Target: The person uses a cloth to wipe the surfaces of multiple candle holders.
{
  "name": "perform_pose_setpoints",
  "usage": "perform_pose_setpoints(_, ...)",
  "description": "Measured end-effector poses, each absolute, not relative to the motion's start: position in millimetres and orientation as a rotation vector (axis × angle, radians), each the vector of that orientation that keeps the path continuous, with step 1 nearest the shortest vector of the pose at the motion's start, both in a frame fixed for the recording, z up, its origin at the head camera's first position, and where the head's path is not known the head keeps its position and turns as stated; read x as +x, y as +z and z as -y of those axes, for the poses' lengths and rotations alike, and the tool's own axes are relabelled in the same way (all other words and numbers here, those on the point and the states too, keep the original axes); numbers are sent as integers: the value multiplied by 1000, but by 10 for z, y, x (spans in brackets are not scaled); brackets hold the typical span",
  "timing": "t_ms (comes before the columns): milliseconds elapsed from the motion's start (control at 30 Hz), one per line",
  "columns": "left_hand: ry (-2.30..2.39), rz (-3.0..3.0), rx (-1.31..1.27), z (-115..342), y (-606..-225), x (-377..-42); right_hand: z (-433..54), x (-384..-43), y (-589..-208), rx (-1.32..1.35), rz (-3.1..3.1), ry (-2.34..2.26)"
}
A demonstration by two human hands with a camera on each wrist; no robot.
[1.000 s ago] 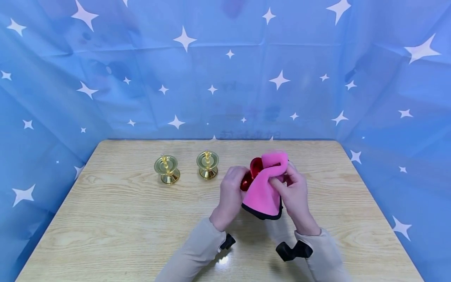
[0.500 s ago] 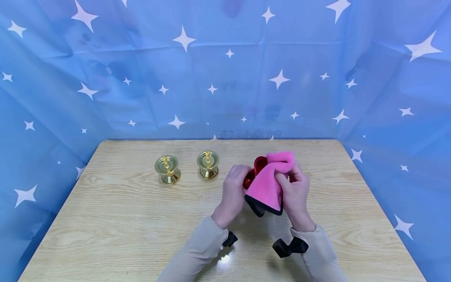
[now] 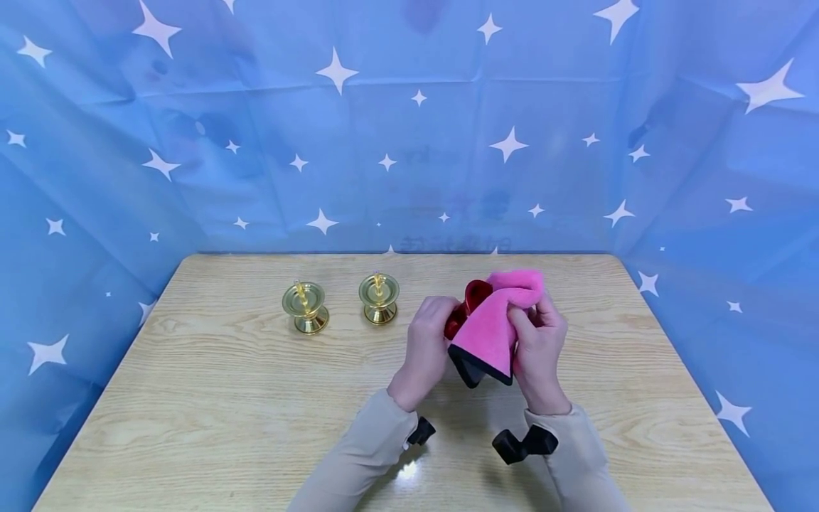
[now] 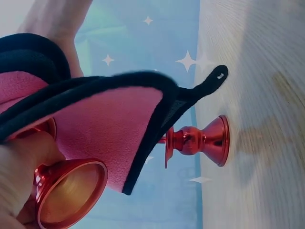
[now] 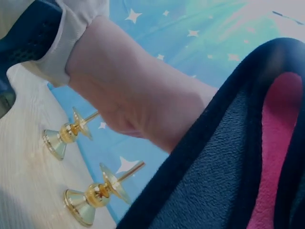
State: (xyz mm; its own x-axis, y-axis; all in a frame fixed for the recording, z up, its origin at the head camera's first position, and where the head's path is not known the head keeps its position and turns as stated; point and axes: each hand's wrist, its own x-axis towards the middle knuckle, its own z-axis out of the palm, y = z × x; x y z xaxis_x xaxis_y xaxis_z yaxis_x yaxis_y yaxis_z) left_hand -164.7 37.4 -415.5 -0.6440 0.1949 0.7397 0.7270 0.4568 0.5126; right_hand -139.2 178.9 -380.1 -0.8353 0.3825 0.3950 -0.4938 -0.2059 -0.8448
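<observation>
My left hand [image 3: 425,348] grips a shiny red candle holder [image 3: 454,322]. Its flared, hollow end [image 4: 71,193] points outward in the left wrist view. In my right hand [image 3: 540,352] is a pink cloth [image 3: 486,331] with black edging and a dark grey reverse side. The cloth lies bunched against the red holder and covers part of it. Behind the cloth, the left wrist view shows a second red candle holder [image 4: 209,140] upright on the table, its top hidden by the cloth.
Two gold candle holders [image 3: 306,307] [image 3: 379,299] stand upright side by side at the back left of the wooden table [image 3: 224,398]. A blue curtain [image 3: 358,185] with white stars hangs behind and around the table.
Both hands have shifted slightly to the right and away from me, carrying the red candle holder and cloth. The cloth's lower edge has swung up and tilted. The gold candle holders have stayed put.
</observation>
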Motion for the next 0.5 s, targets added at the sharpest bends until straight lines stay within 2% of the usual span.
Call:
perform_pose_setpoints(333,-1239,2118,-633,-330,-4272,-1683,-1908,-1413,-3762,50,1304,2122)
perform_pose_setpoints(500,-1235,2094,-622,-288,-4194,-1699,-1933,-1384,-3841,19,1497,2141)
